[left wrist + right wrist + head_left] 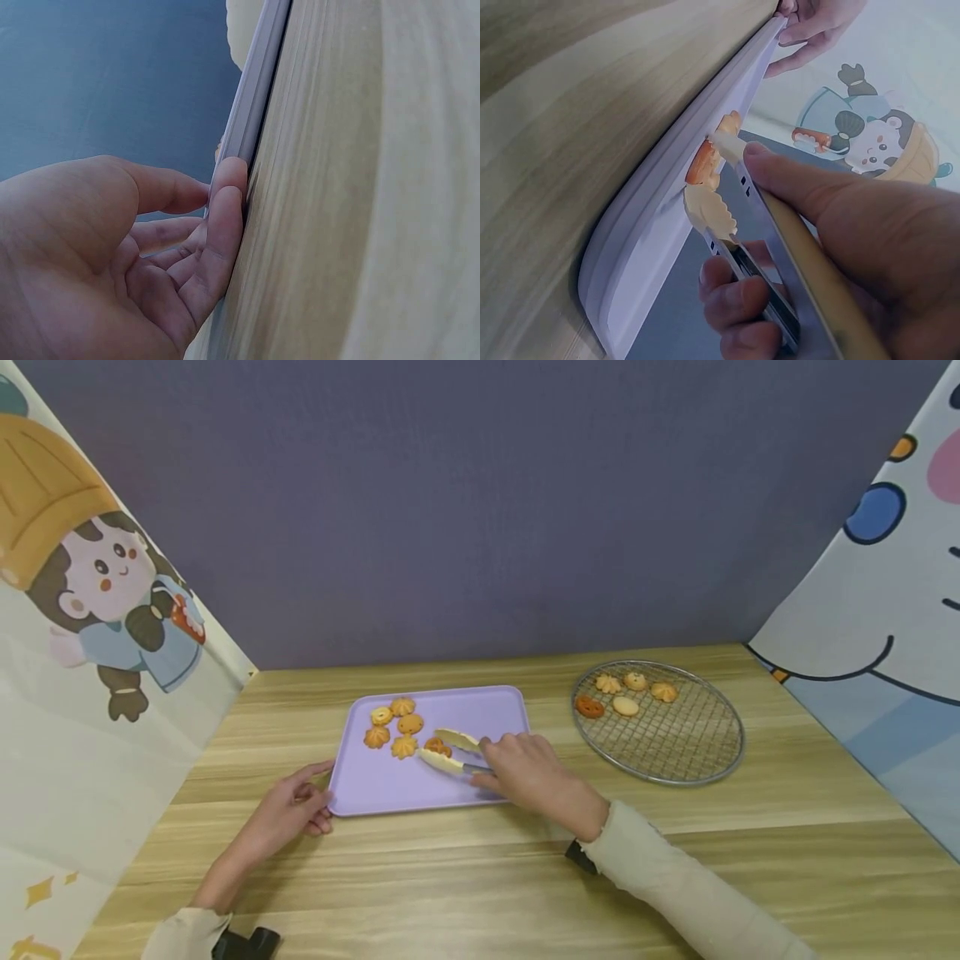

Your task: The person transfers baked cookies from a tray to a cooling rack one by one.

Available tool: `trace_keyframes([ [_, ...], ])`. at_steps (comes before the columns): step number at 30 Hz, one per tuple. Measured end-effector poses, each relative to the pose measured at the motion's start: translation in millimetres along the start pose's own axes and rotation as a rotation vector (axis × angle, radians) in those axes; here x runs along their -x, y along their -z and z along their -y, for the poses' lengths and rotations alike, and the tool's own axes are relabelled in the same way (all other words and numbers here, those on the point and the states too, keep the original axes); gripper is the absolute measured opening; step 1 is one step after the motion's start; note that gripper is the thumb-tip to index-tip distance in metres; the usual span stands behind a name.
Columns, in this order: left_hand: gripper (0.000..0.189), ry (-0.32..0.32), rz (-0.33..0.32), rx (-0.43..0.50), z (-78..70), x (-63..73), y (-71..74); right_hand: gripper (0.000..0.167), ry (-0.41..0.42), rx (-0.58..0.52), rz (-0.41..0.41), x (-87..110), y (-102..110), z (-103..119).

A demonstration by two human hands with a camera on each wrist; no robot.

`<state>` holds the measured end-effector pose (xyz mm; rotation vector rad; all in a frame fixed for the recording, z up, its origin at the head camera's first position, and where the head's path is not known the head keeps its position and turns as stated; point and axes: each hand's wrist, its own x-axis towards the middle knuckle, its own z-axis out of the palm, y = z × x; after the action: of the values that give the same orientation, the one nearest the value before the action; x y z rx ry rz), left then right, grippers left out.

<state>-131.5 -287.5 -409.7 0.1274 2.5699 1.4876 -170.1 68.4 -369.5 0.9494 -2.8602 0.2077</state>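
Indoors: pale wood-grain table (450, 877), flat slate-purple wall (480, 510) behind;
right hand (536, 777) grips cream-tipped metal tongs (448, 765), tips either side of a brown pretzel-like cookie (436, 747) on the lilac rectangular tray (427, 787); left hand (287, 810) pinches the tray's left edge.

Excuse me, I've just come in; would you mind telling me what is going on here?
At a wood-grain table, a person's right hand holds tongs, their tips on either side of a brown cookie over the purple tray; whether they grip it is hard to tell. The left hand holds the tray by its near left corner. Five other cookies sit on the tray, and five more lie on a round wire rack to the right.
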Motion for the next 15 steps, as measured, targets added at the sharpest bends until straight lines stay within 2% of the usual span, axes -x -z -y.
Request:
trace_keyframes([
  [9, 0.056, 0.016, 0.001, -0.001, 2.2, 0.4, 0.5, 0.036, 0.003, 0.004, -0.043, -2.7, -2.8, -3.1],
  [15, 0.056, 0.014, 0.004, 0.0, -0.3, -0.4, -0.2, 0.044, 0.0, -0.054, -0.013, -4.1, 1.3, -10.1],
])
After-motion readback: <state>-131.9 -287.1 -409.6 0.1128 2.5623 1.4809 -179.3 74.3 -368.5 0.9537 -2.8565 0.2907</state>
